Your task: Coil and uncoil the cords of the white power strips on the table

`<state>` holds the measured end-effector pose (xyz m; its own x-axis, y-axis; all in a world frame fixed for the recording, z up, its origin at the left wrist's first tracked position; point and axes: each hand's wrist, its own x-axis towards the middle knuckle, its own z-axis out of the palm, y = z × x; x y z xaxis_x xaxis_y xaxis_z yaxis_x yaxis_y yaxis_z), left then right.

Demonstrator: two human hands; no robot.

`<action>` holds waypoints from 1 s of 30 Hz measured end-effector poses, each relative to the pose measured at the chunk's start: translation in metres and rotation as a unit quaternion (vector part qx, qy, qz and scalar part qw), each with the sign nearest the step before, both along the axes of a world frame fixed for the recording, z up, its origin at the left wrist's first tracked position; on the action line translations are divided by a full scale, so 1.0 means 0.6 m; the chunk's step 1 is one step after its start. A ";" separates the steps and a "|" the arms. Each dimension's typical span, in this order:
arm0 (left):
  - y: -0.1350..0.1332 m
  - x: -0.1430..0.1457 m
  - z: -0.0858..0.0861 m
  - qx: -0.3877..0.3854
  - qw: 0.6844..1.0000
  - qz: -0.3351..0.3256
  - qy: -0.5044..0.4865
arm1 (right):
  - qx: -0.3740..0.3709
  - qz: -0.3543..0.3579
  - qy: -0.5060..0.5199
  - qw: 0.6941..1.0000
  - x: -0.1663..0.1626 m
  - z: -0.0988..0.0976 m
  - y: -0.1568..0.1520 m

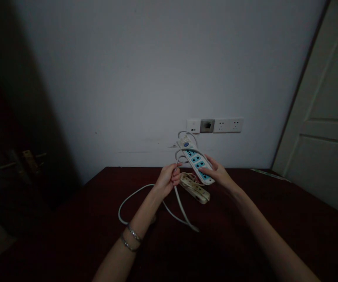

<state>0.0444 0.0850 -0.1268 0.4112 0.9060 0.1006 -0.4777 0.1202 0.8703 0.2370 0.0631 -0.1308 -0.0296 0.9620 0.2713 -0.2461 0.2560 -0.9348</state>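
Cable, pale grey, round, prob. plastic-sheathed [179, 201], is gripped in L hand [168, 178], fingers curled, in head view. R hand [218, 172] clamps lower end of long white plastic power strip w/ light-blue sockets [195, 158], held tilted above dark-red table [230, 239]; hands apart. Cable loops by strip's upper end & crosses its face; can't tell if fully wrapped. Slack lies on table, L side. Cream plastic power strip w/ cord over it [196, 192] sits just below. Step looks like gathering cable onto white strip, partway. Next prob. needs steady R grip, L guiding slack w/o tangles.
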 end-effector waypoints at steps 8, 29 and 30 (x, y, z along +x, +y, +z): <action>-0.011 -0.042 0.031 0.088 0.968 -0.064 0.226 | -0.058 -0.024 0.022 0.998 0.083 -0.045 0.034; 0.014 -0.113 0.032 0.178 0.879 -0.109 0.429 | -0.054 0.004 0.076 0.996 0.067 -0.032 0.026; 0.025 -0.120 0.023 0.179 0.873 -0.095 0.444 | -0.054 0.011 0.070 0.996 0.059 -0.025 0.021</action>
